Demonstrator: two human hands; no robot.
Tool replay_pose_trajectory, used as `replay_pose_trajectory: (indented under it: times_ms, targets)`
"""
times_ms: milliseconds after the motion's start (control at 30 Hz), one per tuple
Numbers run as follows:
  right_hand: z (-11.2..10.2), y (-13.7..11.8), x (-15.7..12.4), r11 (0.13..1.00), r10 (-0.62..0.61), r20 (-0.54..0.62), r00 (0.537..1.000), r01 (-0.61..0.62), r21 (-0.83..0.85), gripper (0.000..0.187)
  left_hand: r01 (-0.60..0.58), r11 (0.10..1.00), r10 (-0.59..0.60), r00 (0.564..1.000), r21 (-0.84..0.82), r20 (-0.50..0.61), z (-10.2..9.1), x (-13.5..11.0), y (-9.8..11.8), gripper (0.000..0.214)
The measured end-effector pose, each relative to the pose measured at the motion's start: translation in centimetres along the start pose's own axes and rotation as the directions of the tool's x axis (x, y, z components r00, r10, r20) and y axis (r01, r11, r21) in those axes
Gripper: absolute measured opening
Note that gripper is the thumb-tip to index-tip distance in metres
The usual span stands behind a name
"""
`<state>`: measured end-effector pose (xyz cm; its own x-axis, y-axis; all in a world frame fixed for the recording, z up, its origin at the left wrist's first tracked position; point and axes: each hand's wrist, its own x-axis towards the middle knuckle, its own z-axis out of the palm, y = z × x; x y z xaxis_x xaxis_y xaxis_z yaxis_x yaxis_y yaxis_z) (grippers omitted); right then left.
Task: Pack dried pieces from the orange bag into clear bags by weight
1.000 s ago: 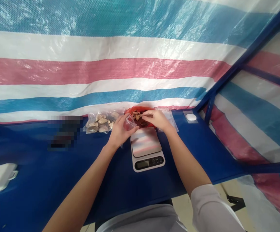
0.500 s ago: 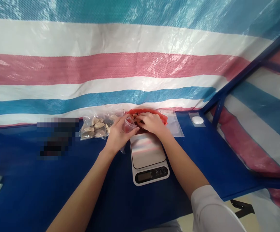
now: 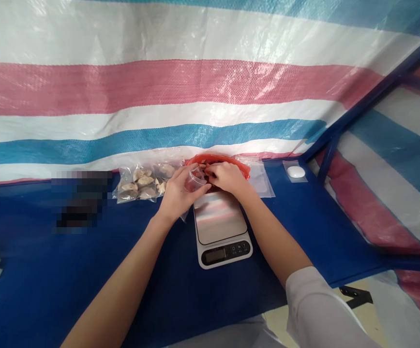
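While left hand (image 3: 178, 194) grips clear plastic cup (image 3: 196, 181), right hand (image 3: 229, 178) curls into red bowl (image 3: 228, 162) behind kitchen scale (image 3: 220, 217).

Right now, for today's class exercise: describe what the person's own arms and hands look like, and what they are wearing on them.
The left hand and right hand are bare, with no gloves, and no watch or bracelet shows. Both forearms are uncovered. A loose white sleeve shows on the right arm; no left sleeve is in view.

Left hand (image 3: 178, 194) curled, fingers (image 3: 192, 168) gripping; right hand (image 3: 228, 178) just beside it, palm down, knuckles bent; forearms (image 3: 123, 275) angled inward.
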<state>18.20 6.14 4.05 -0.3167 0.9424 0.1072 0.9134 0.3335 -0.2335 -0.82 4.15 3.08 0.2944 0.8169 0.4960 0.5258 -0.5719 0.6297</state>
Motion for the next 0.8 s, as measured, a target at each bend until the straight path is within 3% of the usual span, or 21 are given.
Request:
replay_pose_trajectory:
  times_ms: [167, 533, 800]
  targets:
    - [-0.5, 0.2, -0.2, 1.0, 0.015, 0.02, 1.0, -0.014, -0.027, 0.04, 0.001, 1.0, -0.001, 1.0, -0.019, 0.008, 0.0, 0.0, 0.1, 0.059]
    - [0.1, 0.3, -0.1, 0.997, 0.028, 0.014, 1.0, -0.026, -0.069, 0.031, 0.007, 0.999, -0.007, 1.0, -0.042, 0.008, 0.1, 0.0, -0.2, 0.055]
    - [-0.6, 1.4, -0.2, 0.986, -0.005, -0.079, 0.997, 0.018, 0.165, 0.023, 0.04, 0.998, -0.04, 0.999, -0.038, 0.009, -0.1, 0.0, -0.6, 0.057]
